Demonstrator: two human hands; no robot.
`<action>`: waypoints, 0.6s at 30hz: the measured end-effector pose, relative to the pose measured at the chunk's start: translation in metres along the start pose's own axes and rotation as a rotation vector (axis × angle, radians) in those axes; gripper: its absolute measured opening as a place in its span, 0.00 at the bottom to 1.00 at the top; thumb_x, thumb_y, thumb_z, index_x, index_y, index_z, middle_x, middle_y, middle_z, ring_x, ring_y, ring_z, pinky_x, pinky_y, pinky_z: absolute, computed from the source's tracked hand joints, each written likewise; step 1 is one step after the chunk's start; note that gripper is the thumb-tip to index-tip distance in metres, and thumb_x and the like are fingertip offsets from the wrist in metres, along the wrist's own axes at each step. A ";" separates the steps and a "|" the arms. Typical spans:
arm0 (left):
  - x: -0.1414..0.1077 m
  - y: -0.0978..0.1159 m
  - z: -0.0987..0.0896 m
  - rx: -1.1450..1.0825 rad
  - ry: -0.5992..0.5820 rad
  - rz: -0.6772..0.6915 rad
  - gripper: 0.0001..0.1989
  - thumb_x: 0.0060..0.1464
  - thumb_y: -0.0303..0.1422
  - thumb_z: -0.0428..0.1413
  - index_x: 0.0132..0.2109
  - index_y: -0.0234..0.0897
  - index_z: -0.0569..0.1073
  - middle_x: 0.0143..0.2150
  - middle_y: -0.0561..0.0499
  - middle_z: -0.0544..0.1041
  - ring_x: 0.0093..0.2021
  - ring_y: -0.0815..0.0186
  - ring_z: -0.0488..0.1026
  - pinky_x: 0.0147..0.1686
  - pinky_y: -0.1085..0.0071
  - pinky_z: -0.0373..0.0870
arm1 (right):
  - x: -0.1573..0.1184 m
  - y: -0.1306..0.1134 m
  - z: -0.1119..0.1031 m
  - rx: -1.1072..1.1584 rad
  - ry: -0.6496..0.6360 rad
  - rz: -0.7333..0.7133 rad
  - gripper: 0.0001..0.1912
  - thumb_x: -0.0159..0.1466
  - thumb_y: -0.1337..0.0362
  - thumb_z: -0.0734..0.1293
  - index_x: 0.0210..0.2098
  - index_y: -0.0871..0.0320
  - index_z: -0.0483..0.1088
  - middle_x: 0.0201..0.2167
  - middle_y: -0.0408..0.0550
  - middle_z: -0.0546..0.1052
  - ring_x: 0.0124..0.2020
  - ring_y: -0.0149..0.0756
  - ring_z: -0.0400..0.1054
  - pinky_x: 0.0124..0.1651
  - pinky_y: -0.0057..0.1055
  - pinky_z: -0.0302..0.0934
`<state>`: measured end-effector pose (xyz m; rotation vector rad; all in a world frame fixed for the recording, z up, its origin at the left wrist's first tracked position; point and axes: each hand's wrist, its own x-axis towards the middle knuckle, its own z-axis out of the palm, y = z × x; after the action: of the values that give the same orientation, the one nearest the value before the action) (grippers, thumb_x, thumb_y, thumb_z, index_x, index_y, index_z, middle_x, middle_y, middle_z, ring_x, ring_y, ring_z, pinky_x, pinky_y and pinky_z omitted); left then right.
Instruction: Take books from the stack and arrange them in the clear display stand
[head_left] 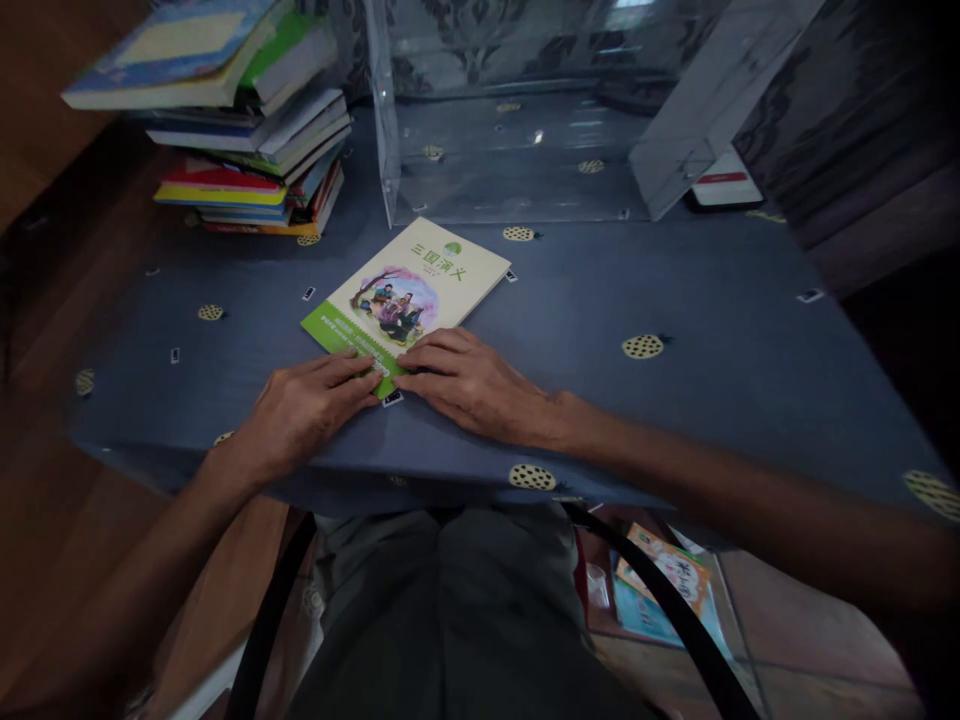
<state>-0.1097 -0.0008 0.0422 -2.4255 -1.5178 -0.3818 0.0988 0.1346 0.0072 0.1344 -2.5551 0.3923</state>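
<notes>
- Paperback (409, 297) titled 三国演义: cream cover (469, 262), blossom-tree picture (397, 305), green band (337, 331) nearest the grip.
- Left hand (311, 402) and right hand (480, 390) touch its near corner; pinching or merely resting, cannot tell.

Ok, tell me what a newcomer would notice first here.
Probably the cream-and-green book, lying askew on the blue tablecloth, with the left hand and right hand at its near corner. Then the uneven stack of books at the table's far left and the clear box standing beyond the book.
</notes>
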 end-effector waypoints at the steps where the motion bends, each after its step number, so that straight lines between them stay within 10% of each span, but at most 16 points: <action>1: 0.001 0.000 -0.001 0.008 0.004 0.011 0.12 0.67 0.35 0.53 0.47 0.36 0.79 0.48 0.46 0.83 0.48 0.58 0.81 0.46 0.64 0.81 | 0.000 0.000 0.000 -0.001 0.002 -0.006 0.13 0.72 0.69 0.59 0.49 0.64 0.75 0.47 0.57 0.78 0.50 0.44 0.66 0.54 0.45 0.65; 18: -0.003 -0.005 0.000 -0.051 -0.041 -0.020 0.13 0.68 0.36 0.51 0.49 0.41 0.79 0.50 0.48 0.82 0.51 0.58 0.80 0.48 0.63 0.80 | 0.000 0.000 0.001 0.019 -0.007 -0.009 0.14 0.72 0.69 0.58 0.50 0.62 0.74 0.48 0.57 0.78 0.51 0.44 0.66 0.54 0.47 0.66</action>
<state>-0.1157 -0.0010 0.0412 -2.4738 -1.5689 -0.3814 0.0981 0.1341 0.0062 0.1551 -2.5577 0.4131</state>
